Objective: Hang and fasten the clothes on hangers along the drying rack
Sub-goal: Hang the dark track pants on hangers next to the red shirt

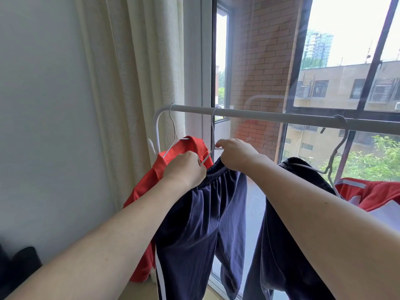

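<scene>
- Step: I am fastening the navy elastic-waist trousers (201,213) on the thin white wire hanger (213,135), near the white metal rack bar (270,116)'s left end.
- Left hand (184,167): fingers curled, pinching waistband and hanger arm.
- Right hand (236,154): fingertips pinching the hanger shoulder.
- Next, I judge: seat the waistband evenly.

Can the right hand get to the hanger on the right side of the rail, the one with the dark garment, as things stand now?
Probably yes. The right hand is busy pinching the middle hanger that carries the navy trousers, so it must let go first. Nothing stands between it and the right hanger along the rail.
</scene>
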